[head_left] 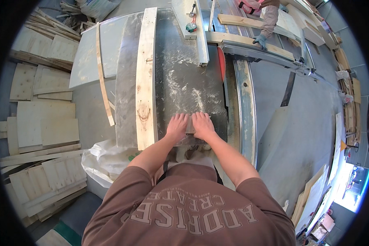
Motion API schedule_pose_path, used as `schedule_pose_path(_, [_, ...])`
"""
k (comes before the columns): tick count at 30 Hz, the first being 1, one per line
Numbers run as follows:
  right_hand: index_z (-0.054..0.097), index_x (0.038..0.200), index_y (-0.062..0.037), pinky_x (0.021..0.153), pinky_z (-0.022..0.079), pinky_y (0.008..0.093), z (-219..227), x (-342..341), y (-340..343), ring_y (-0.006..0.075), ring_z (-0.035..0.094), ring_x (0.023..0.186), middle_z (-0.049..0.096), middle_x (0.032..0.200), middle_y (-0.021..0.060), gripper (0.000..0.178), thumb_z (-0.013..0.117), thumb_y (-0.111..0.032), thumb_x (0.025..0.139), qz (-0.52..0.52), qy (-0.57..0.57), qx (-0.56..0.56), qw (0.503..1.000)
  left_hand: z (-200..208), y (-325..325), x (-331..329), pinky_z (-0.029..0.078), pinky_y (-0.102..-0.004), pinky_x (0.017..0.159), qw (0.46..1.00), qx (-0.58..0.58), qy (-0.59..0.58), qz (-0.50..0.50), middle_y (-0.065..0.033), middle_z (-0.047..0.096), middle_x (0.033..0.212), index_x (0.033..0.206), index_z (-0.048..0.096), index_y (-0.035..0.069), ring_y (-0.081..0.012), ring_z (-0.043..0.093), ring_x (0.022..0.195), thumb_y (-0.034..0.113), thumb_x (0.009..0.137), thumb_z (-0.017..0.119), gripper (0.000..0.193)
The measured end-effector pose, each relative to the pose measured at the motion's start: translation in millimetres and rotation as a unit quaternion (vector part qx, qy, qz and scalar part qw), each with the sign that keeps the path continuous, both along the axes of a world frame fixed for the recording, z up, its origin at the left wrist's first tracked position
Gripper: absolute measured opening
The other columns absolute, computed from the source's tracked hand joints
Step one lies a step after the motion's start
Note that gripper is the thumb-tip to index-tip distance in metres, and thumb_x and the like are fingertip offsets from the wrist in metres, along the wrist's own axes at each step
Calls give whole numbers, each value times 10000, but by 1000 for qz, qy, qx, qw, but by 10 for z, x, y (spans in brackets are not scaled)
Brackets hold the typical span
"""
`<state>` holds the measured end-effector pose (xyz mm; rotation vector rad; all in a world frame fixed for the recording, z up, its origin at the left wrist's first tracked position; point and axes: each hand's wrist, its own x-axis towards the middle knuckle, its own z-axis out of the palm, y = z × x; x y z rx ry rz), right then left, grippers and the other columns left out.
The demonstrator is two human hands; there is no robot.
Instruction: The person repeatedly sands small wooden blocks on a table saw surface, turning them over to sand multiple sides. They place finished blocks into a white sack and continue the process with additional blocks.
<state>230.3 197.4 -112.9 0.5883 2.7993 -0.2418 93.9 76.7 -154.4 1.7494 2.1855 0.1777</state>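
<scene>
A: Hands?

B: Left hand [177, 126] and right hand [203, 125] side by side at the near edge of the dark tabletop [168, 102]. Fingers of each close together, curled over the surface. Small brownish block [190, 126] between the hands; cannot tell whether either hand grips it.

A: Where's the main timber?

B: Long board [145, 82] lies lengthwise on the tabletop, left of the left hand and not held. Thin strip [101, 74] farther left, on the pale side panel [85, 55].

A: How far along is the work?

B: Partly, I judge. Sawdust [197, 98] over the tabletop suggests some cutting is done. The long board lies well apart from the red curved piece [222, 64] at the tabletop's right side. Whether its ends are trimmed, cannot tell.

A: Across the machine?

B: A co-worker's gloved hand [260, 41] rests on a second board [229, 38] along the metal rail [254, 52]. That one reaches close to the red piece; no finished cut visible, so that cut looks left to do.
</scene>
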Motion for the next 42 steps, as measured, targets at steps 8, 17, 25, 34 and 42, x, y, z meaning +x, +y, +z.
schedule_pose_path(8, [596,1301,-47,1133,405,446,20,11,-41,268,578,1280,643,1267,94,824,963,-365,635,10,-34,56,998,4,43,-47,511,-459,1048,1000,-7,13,-24,-115,623,1306,1358,530,87,-333,586,1267,181,686,892,768])
schedule_pose_path(17, [580,1386,2,1143,427,460,74,-4,-59,295,575,1310,642,1336,138,958,994,-468,661,-95,-84,33,991,-58,33,-18,504,-473,1100,999,-33,-10,-10,-160,589,1375,1467,465,51,-373,572,1309,174,719,887,867])
schedule_pose_path(25, [586,1391,60,1105,535,505,-58,37,-145,397,640,1347,646,1448,245,830,914,-376,766,-348,-46,-224,909,-56,-141,331,434,-545,1193,940,7,-245,238,-365,477,1475,1567,290,-123,-535,488,1380,150,835,791,929])
schedule_pose_path(34, [589,1396,63,1103,549,504,-369,64,-129,427,653,1328,641,1453,270,729,835,-316,823,-376,-32,-276,884,-106,-66,323,435,-572,1179,912,-20,-306,271,-383,532,1413,1464,390,-140,-552,511,1355,181,829,757,800])
schedule_pose_path(42, [554,1429,27,1162,479,556,1,43,-144,423,588,1395,599,1500,237,684,784,-302,876,-377,-56,-245,891,81,-118,362,454,-554,1166,914,13,-266,305,-392,563,1384,1467,411,-157,-554,552,1307,171,834,754,791])
